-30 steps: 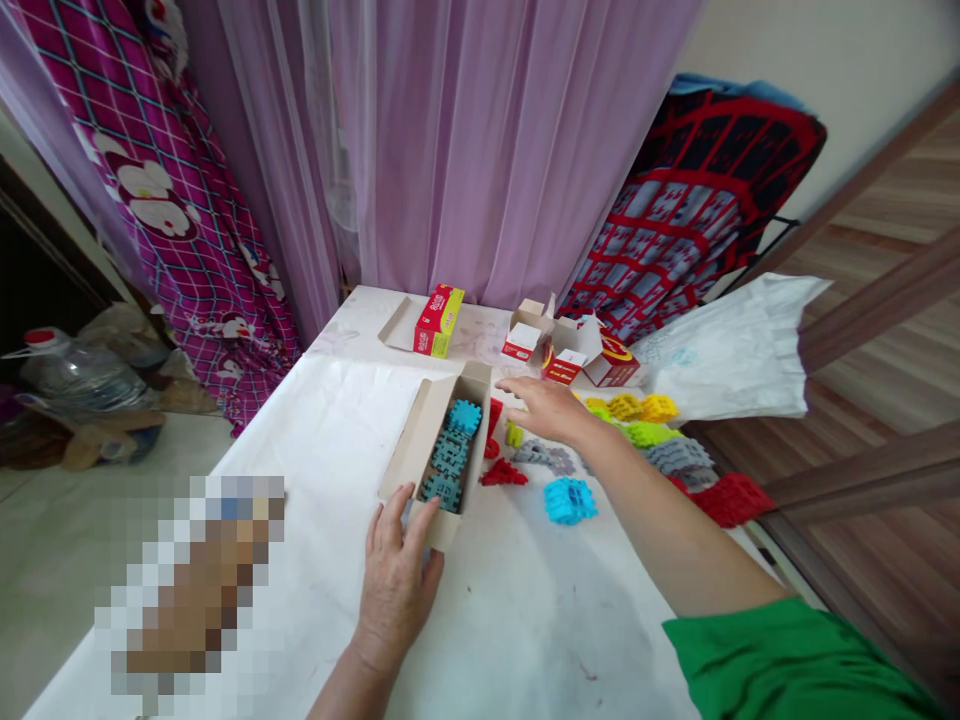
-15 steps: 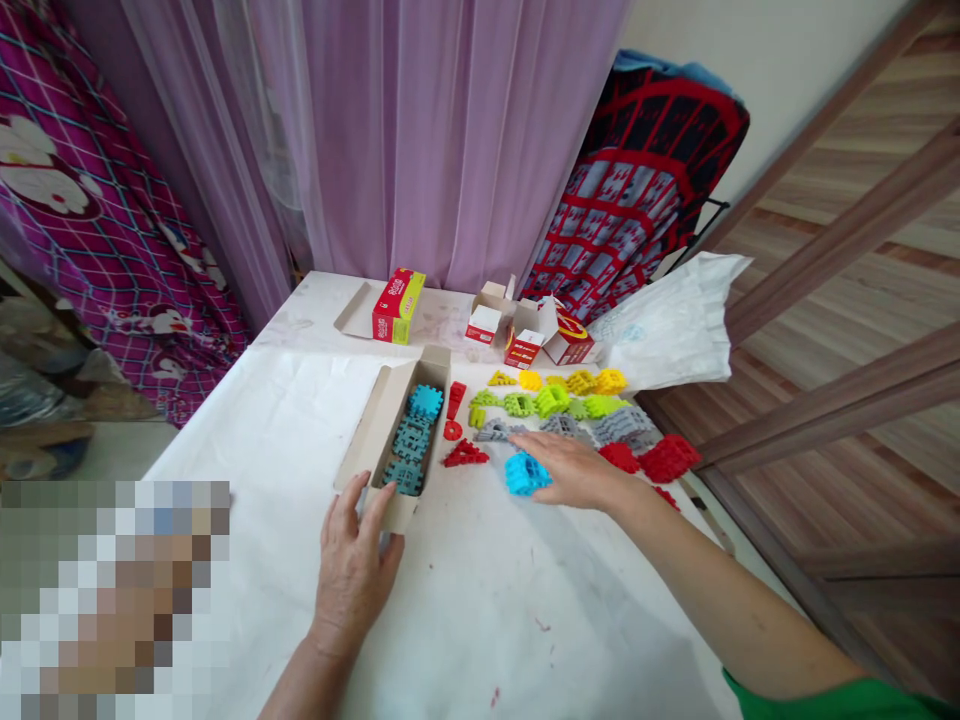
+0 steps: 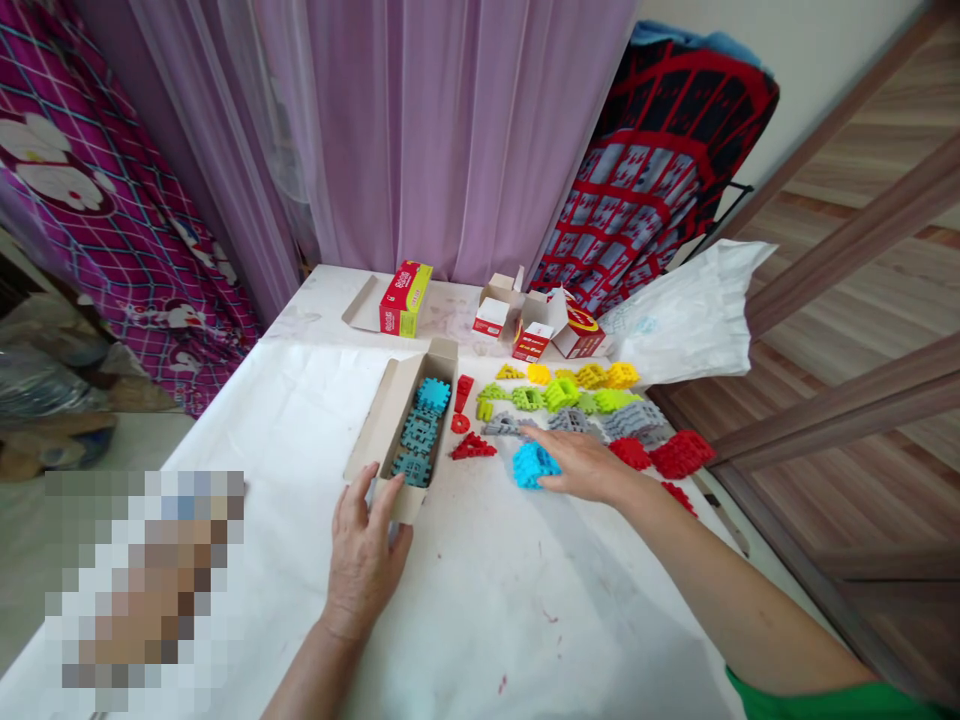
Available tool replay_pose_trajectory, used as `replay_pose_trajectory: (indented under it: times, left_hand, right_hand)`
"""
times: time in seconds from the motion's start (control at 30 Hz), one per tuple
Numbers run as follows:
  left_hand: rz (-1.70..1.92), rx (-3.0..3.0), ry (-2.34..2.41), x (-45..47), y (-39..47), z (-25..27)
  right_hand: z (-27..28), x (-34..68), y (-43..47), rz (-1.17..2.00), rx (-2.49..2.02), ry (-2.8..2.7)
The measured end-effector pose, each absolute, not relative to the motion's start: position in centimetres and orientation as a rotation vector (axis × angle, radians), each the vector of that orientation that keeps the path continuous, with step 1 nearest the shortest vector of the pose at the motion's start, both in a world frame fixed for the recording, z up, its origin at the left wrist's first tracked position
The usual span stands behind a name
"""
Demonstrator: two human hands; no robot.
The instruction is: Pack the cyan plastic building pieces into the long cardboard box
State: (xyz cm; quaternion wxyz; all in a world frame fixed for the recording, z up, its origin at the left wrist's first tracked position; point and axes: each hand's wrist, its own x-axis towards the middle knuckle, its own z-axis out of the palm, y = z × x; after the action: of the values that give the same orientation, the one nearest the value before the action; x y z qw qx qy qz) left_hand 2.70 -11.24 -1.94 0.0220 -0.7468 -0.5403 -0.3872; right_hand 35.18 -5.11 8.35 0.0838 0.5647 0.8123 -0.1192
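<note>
A long open cardboard box (image 3: 390, 415) lies on the white table (image 3: 480, 600) and holds several teal interlocking blocks (image 3: 420, 430). My left hand (image 3: 364, 555) rests against the box's near end with spread fingers. To the right, my right hand (image 3: 581, 465) lies over a bright blue block cluster (image 3: 531, 465), fingers closing around it. Red pieces (image 3: 471, 448), grey pieces (image 3: 570, 422), green pieces (image 3: 559, 397) and yellow pieces (image 3: 600, 376) lie in rows beyond that hand.
A red and green carton (image 3: 405, 298) and small opened red and white boxes (image 3: 540, 328) stand at the table's far edge. A white plastic bag (image 3: 690, 315) hangs over the right edge. Purple curtains hang behind. A blurred patch covers the lower left.
My right hand has drawn back from the box's far end to the blue block cluster and settled on it. My left hand stays at the box. The view has shifted.
</note>
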Motion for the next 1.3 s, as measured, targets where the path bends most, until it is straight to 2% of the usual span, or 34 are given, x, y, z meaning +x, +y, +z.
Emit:
replay_pose_trajectory:
  times: [0.17, 0.33, 0.6, 1.03, 1.3]
  left_hand:
    - [-1.164, -2.326, -1.693, 2.8, -11.4, -1.9]
    - [-1.165, -2.321, -1.697, 2.8, -11.6, -1.8]
    - [-1.172, -2.331, -1.711, 2.8, -11.7, -1.9]
    - [-1.199, -2.337, -1.728, 3.0, -11.8, -2.0]
    - [-1.196, -2.331, -1.734, 3.0, -11.8, -1.8]
  right_hand:
    - [11.4, 33.9, -3.9, -0.355, 1.853, 2.429]
    - [14.1, 27.2, -1.0, -0.257, 1.820, 2.566]
    - [12.0, 17.9, 1.9, -0.011, 1.557, 2.549]
    - [9.9, 16.7, 2.6, -0.040, 1.475, 2.465]
    - [11.8, 18.5, 2.2, -0.059, 1.591, 2.536]
